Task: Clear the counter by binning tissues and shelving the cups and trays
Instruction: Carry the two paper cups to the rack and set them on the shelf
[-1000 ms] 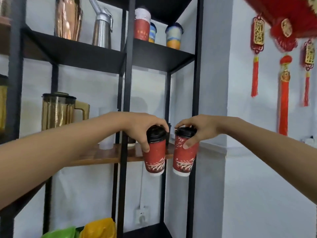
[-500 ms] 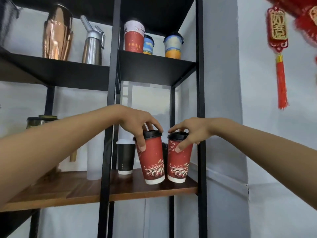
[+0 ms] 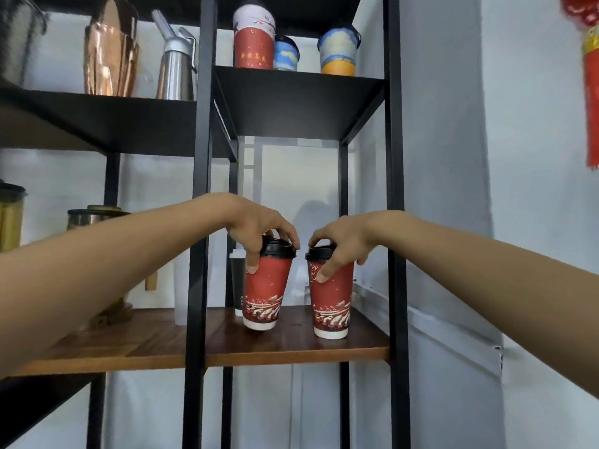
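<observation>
Two red paper cups with black lids are at the wooden shelf point(image 3: 291, 350) of a black metal rack. My left hand point(image 3: 259, 228) grips the left red cup point(image 3: 264, 293) by its lid and upper wall; this cup is tilted, its base at the shelf board. My right hand point(image 3: 340, 244) holds the right red cup point(image 3: 334, 303) from above at the lid, thumb on its wall; that cup stands upright on the shelf. The two cups are a hand's width apart.
A black cup with a white lid point(image 3: 237, 280) stands behind the left cup. On the upper black shelf point(image 3: 298, 92) are three printed cups, a copper vessel point(image 3: 110, 56) and a steel dispenser point(image 3: 176, 63). Black uprights point(image 3: 197, 222) frame the bay. Glass jugs sit at left.
Both hands have carried the red cups up from below the shelf edge and further into the bay; the cups have moved apart and now rest on the wooden shelf.
</observation>
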